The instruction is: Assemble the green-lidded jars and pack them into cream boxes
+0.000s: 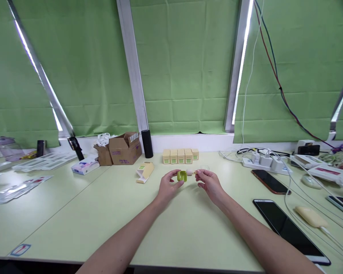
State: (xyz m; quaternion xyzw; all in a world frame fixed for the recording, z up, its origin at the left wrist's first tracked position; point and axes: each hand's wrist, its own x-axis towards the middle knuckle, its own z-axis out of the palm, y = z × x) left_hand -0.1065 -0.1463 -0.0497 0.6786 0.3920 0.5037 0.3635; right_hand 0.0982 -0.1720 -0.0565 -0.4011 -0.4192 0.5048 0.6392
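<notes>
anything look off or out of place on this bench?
One small carton lies tipped on its side with its flap open, left of the left hand, while the other small boxes stand upright in a neat row by the sill. Right of the right hand, loose white cables trail across two phones.

Bright, even daylight filters through the green blinds [185,68], with white glare burning in the narrow gaps beside the window frames [133,64]. The desk [74,213] is softly lit, and shadows under each hand are faint. Wide-angle distortion bends the frames outward toward the edges. Focus is fairly sharp throughout.
</notes>
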